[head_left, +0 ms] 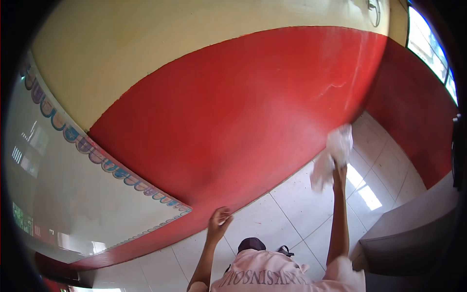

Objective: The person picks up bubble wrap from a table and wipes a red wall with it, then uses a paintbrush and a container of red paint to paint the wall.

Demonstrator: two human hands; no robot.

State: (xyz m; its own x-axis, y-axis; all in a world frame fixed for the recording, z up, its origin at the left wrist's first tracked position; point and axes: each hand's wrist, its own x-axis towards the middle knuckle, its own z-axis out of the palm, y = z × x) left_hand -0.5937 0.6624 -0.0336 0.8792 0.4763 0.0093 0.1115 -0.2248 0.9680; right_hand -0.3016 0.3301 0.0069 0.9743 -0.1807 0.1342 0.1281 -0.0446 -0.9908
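My right hand (pixel 340 171) is stretched out to the right with its fingers closed on a white cloth (pixel 339 144). The cloth is bunched above the hand, and a loose end hangs down on its left side, slightly blurred. Behind it are the foot of the red wall (pixel 243 112) and the tiled floor. Lower and left of the middle, my left hand (pixel 220 223) is raised in front of the wall's bottom edge. It holds nothing; its fingers are loosely bent and the thumb stands apart.
On the left wall hangs a glossy whiteboard (pixel 63 185) with a scalloped decorative border (pixel 114 168). White floor tiles (pixel 292 209) run along the wall. A grey piece of furniture (pixel 413 233) stands at the lower right, and a window (pixel 430 44) is at the upper right.
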